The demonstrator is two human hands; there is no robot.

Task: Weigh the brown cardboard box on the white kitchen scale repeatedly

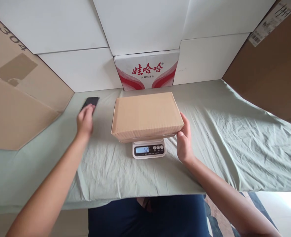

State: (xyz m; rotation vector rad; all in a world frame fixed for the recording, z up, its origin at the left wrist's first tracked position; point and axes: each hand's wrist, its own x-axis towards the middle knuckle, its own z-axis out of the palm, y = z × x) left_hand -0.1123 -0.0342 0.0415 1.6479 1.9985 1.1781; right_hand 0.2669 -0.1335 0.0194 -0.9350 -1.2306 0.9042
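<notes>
Box [146, 116] against right hand [184, 141]

bright, even light | soft shadows | sharp focus | edges bowed

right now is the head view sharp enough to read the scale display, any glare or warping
Head view: soft, even light; the small white scale under the brown cardboard box shows a lit display, digits roughly legible; bright glare at lower right on the floor; wide-angle warping bends the green cloth's edges.
</notes>
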